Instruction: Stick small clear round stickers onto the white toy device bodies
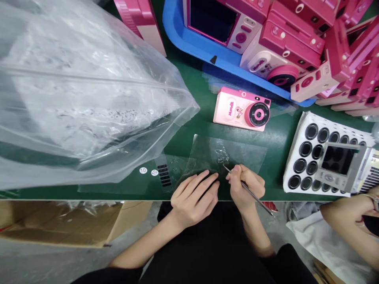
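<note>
A pink camera (241, 109) lies beyond clear film (247, 153); left hand (195, 196) loosely spread, right hand (245, 184) pinching a metal tool (255, 196), tip forward-left.

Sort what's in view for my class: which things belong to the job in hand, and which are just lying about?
Job in hand:
metal tool, in the right hand
clear sheet, beneath the tool's tip; left hand at its near side

Apparently just lying about:
pink camera
plastic bag
blue tray
cardboard box
grey device
</note>
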### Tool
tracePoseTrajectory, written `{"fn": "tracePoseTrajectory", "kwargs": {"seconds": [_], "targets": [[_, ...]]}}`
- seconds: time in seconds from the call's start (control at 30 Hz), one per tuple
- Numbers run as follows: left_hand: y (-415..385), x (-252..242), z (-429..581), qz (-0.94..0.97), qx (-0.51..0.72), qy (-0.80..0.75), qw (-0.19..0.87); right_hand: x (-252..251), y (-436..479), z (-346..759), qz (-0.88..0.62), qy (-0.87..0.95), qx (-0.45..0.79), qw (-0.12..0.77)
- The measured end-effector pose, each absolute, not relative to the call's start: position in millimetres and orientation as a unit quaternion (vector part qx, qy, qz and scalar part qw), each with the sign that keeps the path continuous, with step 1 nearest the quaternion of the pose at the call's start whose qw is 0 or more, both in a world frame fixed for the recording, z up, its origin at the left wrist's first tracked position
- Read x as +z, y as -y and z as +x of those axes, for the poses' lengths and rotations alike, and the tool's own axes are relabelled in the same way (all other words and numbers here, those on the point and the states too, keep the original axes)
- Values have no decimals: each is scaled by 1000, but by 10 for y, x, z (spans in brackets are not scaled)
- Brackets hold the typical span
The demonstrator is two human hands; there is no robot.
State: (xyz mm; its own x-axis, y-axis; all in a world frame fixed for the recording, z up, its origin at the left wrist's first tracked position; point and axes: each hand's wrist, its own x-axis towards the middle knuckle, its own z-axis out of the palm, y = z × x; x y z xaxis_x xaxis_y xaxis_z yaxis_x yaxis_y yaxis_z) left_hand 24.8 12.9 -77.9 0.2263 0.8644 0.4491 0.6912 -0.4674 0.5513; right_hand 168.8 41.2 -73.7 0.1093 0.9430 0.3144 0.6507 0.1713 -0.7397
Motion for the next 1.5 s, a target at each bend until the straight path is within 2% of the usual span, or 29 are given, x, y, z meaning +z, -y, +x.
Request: {"fn": "tracePoseTrajectory", "kwargs": {"seconds": [1.5], "targets": [[-138, -777, 237, 778, 364, -501, 110, -736, -401, 1689, -642, 633, 170, 398]]}}
